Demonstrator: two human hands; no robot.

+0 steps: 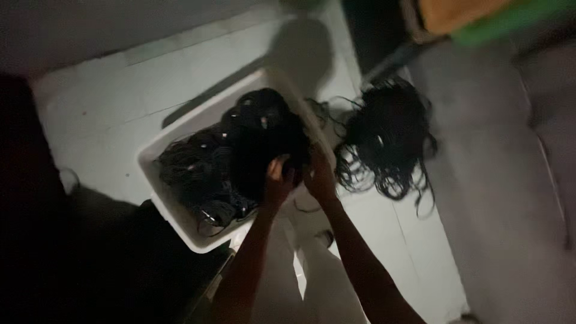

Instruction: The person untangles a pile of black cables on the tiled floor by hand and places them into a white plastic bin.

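A white plastic bin (180,123) sits on a pale floor and is full of coiled black cords (240,150). My left hand (277,180) reaches over the bin's near right edge and grips a dark bundle of cord (288,157). My right hand (320,177) is beside it at the bin's rim, touching the same bundle. Dim light hides the fingers' exact hold.
A loose tangled heap of black cords (387,138) lies on the floor just right of the bin. A grey wall or step (498,180) runs along the right. Dark shadow covers the left side. An orange and green object (474,15) is at the top right.
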